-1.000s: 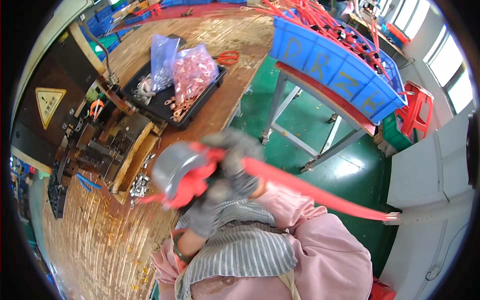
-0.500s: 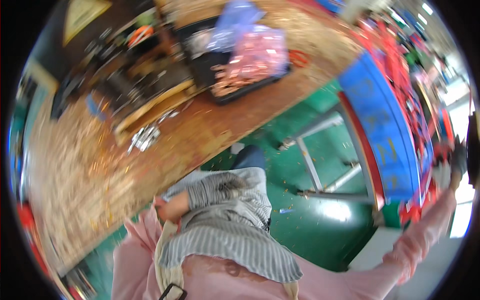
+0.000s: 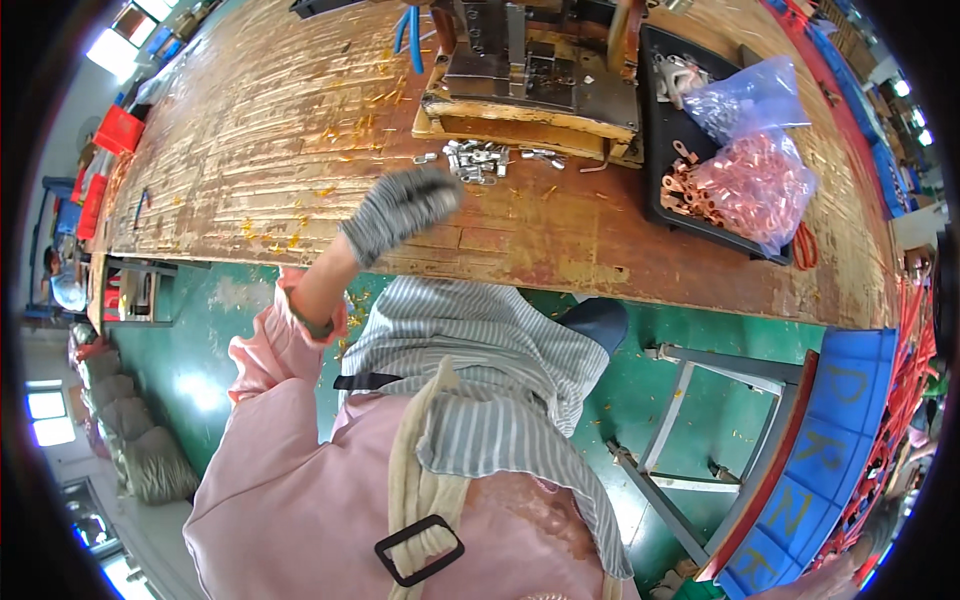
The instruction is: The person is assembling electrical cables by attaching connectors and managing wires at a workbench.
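Observation:
My left hand point(image 3: 402, 212), in a grey knitted glove, hovers over the front part of the wooden table point(image 3: 590, 250). Its fingers are blurred and turned partly away, and nothing shows in them. Just beyond the fingertips lies a small heap of silver cable lugs point(image 3: 476, 160), with several more loose to its right. Behind the heap stands a dark metal press fixture point(image 3: 540, 75) on a yellowish base. My right hand is out of view; only a bit of pink sleeve point(image 3: 815, 582) shows at the lower right rim.
A black tray point(image 3: 668, 212) right of the press holds copper lugs point(image 3: 684, 185) and clear plastic bags point(image 3: 752, 185). Red-handled pliers point(image 3: 805, 246) lie beside it. Blue bins point(image 3: 835, 440) with red cables stand on a grey metal frame at the right. Red bins point(image 3: 118, 130) sit far left.
My view has swung right to left, bringing the press to the middle top. My left hand has gone from my lap up over the table. My right hand has left the view.

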`<state>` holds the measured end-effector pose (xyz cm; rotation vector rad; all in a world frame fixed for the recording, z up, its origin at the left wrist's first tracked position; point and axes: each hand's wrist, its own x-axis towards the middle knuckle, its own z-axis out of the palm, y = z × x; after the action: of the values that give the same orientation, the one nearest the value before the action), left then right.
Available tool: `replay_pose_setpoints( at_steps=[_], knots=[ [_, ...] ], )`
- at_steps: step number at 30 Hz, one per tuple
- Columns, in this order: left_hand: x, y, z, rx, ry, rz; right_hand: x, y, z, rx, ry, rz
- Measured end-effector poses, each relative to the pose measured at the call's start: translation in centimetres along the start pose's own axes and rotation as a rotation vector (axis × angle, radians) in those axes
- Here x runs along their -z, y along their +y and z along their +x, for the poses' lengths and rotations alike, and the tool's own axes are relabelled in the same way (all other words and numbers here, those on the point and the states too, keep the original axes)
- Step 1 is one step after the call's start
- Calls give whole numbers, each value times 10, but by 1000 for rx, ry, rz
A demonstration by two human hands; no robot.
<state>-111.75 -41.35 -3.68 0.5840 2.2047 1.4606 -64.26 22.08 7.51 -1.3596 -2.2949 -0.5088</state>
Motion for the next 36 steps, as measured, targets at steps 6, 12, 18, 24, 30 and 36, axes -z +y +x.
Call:
replay_pose_setpoints(
  at_steps=[6, 12, 18, 24, 30, 36],
  knots=[
    [10, -21, 44, -92, 426, 963, 16, -259, -75, 454, -264, 845],
    [-14, -17, 59, -188, 443, 945, 26, -493, -148, 916, -325, 1034],
    [-35, -3, 67, -126, 355, 1061, 4, -593, -162, 916, -357, 577],
    [-28, -6, 67, -152, 287, 954, 8, -620, -163, 977, -410, 546],
    [-20, -10, 64, -237, 279, 902, 0, -623, -164, 1038, -365, 776],
    [-21, -2, 57, -190, 161, 957, 4, -622, -174, 1131, -397, 886]
  ],
)
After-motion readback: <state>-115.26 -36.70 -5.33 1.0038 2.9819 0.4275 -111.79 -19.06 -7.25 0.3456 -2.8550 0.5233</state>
